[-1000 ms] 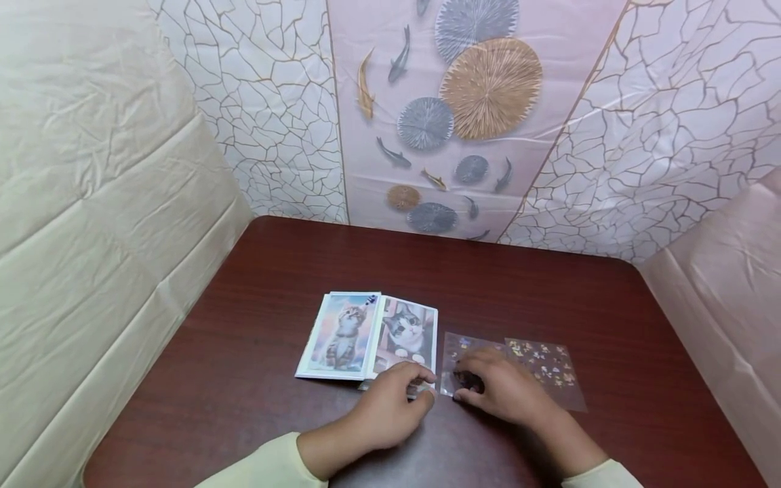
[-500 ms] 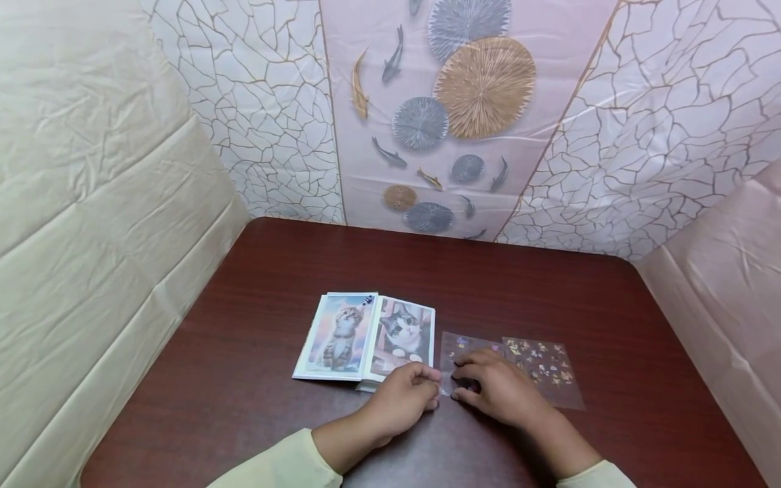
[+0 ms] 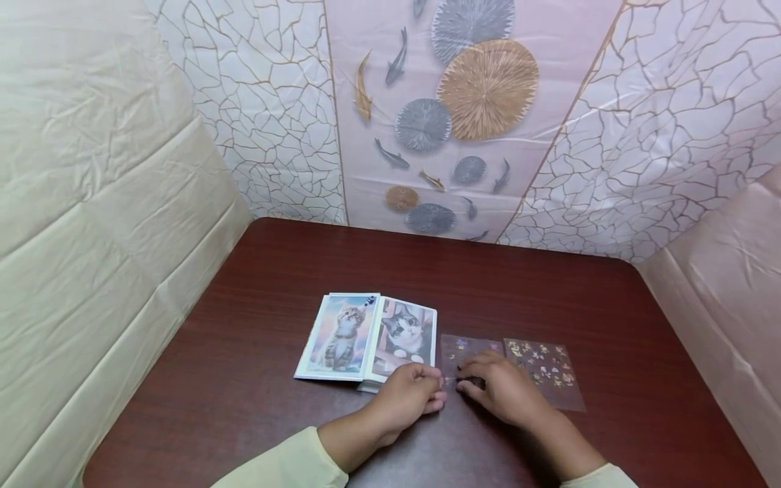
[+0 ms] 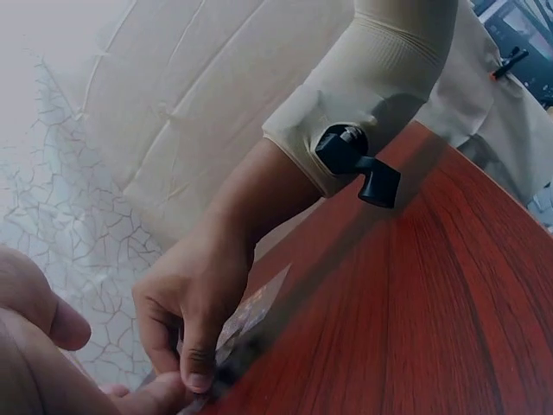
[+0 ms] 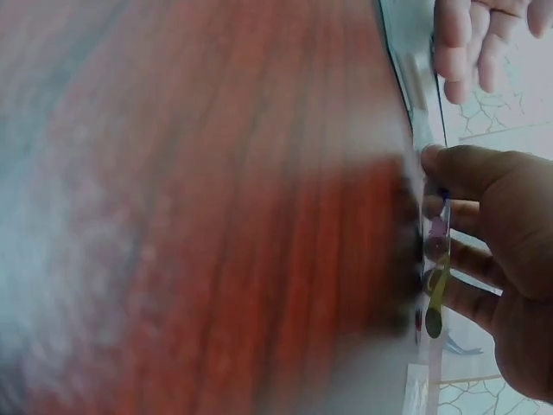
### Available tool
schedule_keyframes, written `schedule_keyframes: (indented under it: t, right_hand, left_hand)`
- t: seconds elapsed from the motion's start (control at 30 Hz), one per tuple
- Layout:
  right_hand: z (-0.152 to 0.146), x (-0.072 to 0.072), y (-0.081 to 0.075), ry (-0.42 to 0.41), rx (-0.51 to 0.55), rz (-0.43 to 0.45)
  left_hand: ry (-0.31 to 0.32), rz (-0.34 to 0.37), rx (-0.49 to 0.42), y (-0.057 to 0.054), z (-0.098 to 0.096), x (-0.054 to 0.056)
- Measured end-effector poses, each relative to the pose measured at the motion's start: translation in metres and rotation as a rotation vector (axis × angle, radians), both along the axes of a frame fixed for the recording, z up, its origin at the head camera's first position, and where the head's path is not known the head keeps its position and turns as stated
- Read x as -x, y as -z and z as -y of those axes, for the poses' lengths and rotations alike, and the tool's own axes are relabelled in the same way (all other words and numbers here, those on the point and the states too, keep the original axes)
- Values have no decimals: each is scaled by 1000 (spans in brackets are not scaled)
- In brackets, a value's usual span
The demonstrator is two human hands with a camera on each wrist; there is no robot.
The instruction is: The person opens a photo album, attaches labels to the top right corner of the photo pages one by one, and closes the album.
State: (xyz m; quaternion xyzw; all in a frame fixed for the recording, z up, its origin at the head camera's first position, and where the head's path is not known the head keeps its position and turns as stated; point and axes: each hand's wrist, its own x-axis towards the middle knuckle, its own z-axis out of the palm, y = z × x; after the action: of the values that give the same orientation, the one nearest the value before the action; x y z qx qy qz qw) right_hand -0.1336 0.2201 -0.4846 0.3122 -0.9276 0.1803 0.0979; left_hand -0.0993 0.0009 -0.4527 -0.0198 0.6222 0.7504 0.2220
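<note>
1. While the fingertips of both hands meet near the inner edge of a nearly bare transparent sticker sheet [image 3: 453, 354], the left hand [image 3: 403, 400] lies across the near right corner of an open picture album [image 3: 369, 359]; whether its bent fingers clamp the film, I cannot tell.
2. The right hand [image 3: 509, 390] arches over that same sheet, thumb and fingers at the film; whether they pinch it or merely touch it is unclear.
3. That sheet lies on the bench [image 3: 305, 261], just right of the album, with a few coloured stickers showing near its far edge.
4. Beside it, a fuller sticker sheet [image 3: 552, 369] reaches out past the right hand, dotted with many small motifs.
5. On the album's left page is a tabby kitten picture [image 3: 344, 335]; on its right page, a grey-and-white cat picture [image 3: 404, 331].
6. Behind the bench hangs a lily-pad-and-fish printed covering [image 3: 488, 88].
7. A black wrist mount [image 4: 350, 156] sits at the right sleeve [image 4: 371, 78].
</note>
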Motion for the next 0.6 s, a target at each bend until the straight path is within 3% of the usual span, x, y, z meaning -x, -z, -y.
schedule_keyframes:
  t: [0.27,0.6]
  right_hand:
    - [-4,1,-4,4,156,-57]
    - [0,-7,-13,-36,232,-17]
  left_hand:
    - [-41,74,-60,1,-7,7]
    - [-53,160,-192,10,-16,15]
